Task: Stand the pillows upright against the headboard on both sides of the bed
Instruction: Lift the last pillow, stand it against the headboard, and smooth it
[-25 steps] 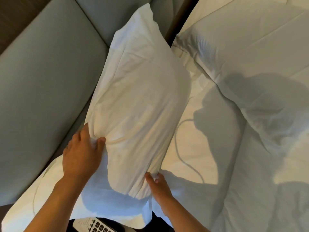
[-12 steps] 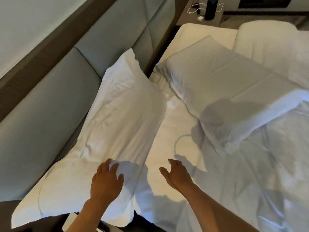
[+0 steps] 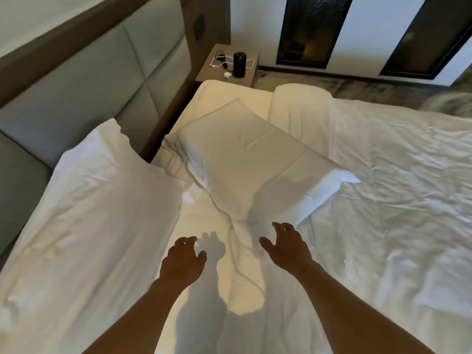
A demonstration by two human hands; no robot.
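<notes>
A white pillow [image 3: 97, 200] on the near left leans back against the grey padded headboard [image 3: 84, 80]. A second white pillow [image 3: 252, 162] lies flat on the sheet further along, its near corner pointing at my hands. My left hand [image 3: 184, 261] hovers over the sheet between the two pillows, fingers spread and empty. Just short of the flat pillow's near corner, my right hand [image 3: 286, 246] is also open and holds nothing.
A rumpled white duvet [image 3: 383, 200] covers the right side of the bed. At the far end a wooden nightstand [image 3: 207, 70] holds a black cylinder [image 3: 239, 64] and a charger cable. Dark window panels line the far wall.
Both hands have let go of the near pillow, which now rests against the headboard. The hands have moved right and forward toward the flat pillow, and my view has lifted.
</notes>
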